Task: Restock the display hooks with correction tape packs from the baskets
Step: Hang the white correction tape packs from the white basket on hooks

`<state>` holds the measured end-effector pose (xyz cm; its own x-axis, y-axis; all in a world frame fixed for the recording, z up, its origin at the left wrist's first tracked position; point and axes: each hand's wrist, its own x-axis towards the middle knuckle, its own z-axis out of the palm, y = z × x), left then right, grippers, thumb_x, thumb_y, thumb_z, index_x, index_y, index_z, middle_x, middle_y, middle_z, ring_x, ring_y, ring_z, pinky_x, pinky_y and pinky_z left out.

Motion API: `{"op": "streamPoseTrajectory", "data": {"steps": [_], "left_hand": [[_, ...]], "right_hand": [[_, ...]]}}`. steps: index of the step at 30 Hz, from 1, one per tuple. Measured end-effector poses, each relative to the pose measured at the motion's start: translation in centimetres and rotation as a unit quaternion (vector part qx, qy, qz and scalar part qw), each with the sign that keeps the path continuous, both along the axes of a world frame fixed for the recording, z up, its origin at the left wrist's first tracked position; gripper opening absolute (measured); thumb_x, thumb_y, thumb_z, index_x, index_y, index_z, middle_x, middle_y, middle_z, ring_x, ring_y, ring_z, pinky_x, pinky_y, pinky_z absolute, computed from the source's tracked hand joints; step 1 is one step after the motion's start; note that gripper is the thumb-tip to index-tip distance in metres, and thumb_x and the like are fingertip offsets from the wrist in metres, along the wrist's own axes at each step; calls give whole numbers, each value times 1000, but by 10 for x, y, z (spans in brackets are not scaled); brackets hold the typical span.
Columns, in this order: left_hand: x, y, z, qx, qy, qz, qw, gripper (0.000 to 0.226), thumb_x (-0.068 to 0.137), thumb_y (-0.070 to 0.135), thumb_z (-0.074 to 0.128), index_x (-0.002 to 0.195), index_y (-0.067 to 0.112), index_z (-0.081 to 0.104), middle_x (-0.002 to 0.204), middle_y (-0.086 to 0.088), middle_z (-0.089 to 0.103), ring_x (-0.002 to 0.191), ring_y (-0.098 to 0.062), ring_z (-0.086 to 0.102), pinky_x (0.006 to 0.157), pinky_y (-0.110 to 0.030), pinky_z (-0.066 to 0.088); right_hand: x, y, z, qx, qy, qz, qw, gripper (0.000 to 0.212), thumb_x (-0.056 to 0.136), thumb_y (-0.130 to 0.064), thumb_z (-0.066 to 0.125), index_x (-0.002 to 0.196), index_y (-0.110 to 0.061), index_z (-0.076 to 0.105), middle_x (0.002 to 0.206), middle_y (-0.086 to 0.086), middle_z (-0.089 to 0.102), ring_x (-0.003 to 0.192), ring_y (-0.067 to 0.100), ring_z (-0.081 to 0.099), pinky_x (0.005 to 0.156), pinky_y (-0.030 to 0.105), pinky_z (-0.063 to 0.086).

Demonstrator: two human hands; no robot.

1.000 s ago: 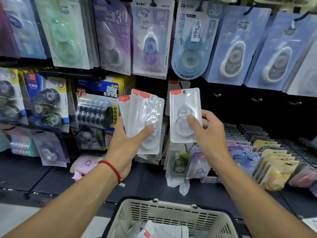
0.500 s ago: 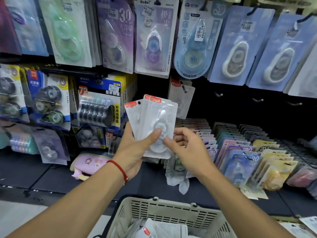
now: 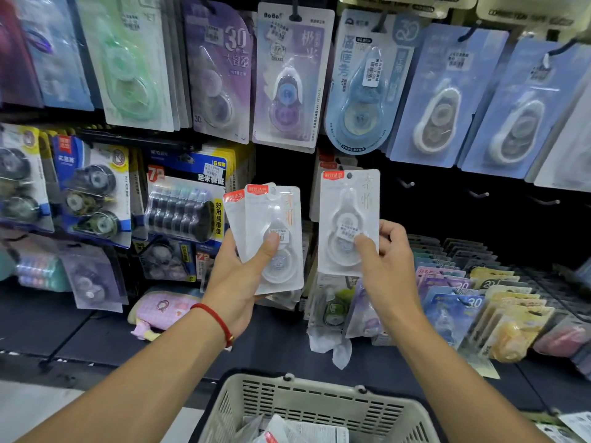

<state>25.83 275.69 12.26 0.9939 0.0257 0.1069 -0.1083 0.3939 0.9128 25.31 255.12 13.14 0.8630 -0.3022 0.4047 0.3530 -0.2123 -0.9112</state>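
Half a second ago the right hand (image 3: 388, 260) was at the fan of packs in the left hand; now it has drawn one white correction tape pack (image 3: 348, 219) out to the right and lifted it, so it stands upright and apart from the rest. Thumb in front and fingers curled behind, the right hand pinches the lower part of this pack, whose red top label and small hanging hole point up toward the display. The left hand (image 3: 238, 276) grips the remaining packs (image 3: 271, 231), at least two, fanned and tilted slightly left, with the thumb pressed across the clear blister. Directly behind the raised pack, more packs of the same kind hang on the wall; bare display hooks (image 3: 407, 183) jut from the dark panel to its right. Below, between the forearms, a pale plastic basket (image 3: 319, 407) holds more packs. The likely risk is missing the hook: the hanging hole is small, and a grip this low on the card could let the top flex or swing away from the hook tip, so the pack slips and drops. The loose fan in the left hand could also slide apart if that thumb eases. Other correction tape products fill the surrounding rows.
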Motion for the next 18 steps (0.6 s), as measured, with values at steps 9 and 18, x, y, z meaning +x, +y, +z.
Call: {"op": "streamPoseTrajectory", "data": {"steps": [9,18], "left_hand": [[-3,-1,4,25,-38,16,999,61,83,36,77,139,28,57,129,2,74,120,-23,70,104,-61,53],[0,-3,2,70,-73,44,994,62,82,32,82,139,24,58,128,3,74,118,-19,71,102,-53,56]], "right_hand": [[-5,2,5,19,-18,-13,1000,24,102,-28,67,125,-22,60,92,-10,80,81,6,75,65,15,54],[0,-9,-3,-185,112,-72,974,61,101,-52,61,151,-21,44,140,-4,58,122,9,57,89,19,44]]}}
